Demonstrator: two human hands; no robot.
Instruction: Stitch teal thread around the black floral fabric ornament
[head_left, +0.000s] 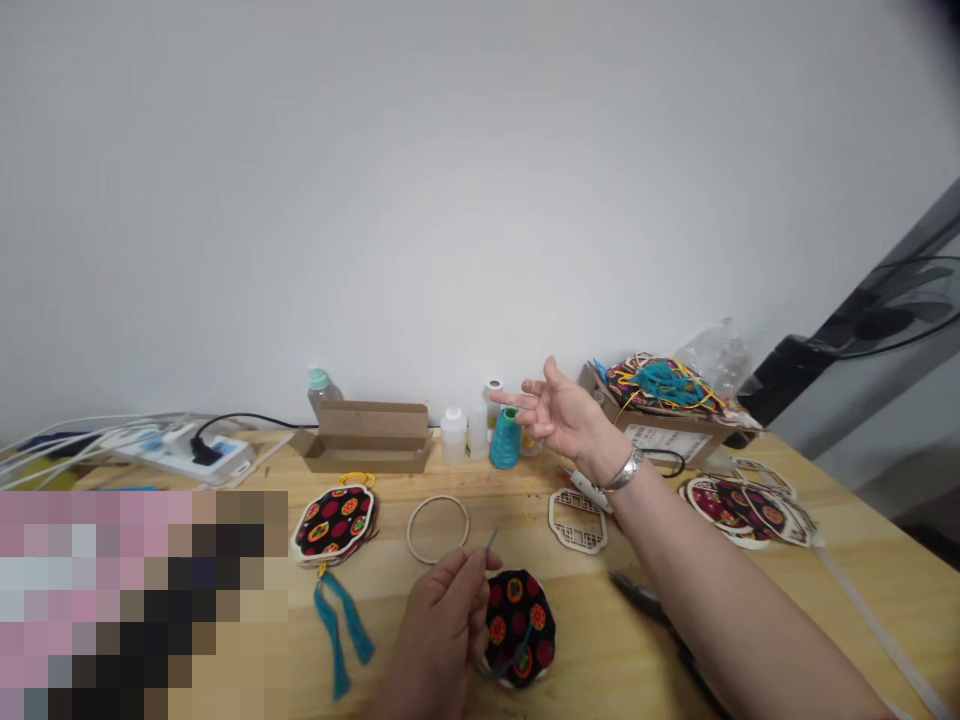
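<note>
My left hand point(450, 605) is closed in a pinch, with a short end of teal thread point(492, 540) sticking up past its fingertips. Against its right side lies a round piece of dark fabric point(516, 610) patterned in red and orange, and a strand of teal thread curves across it. Higher up and to the right, my right hand point(556, 412), wearing a silver bracelet point(626, 470), is raised with the fingers stretched apart; I see nothing held in it. A cone of teal thread point(505, 447) stands just behind it. A thin wooden hoop point(410, 515) lies beyond my left hand.
To the left are a patterned fabric ornament point(334, 522) with teal tassels point(341, 635), an open cardboard box point(367, 455) and a power strip point(217, 462). A wooden lattice frame point(577, 545), black-handled tool point(637, 592) and filled carton point(667, 440) are on the right.
</note>
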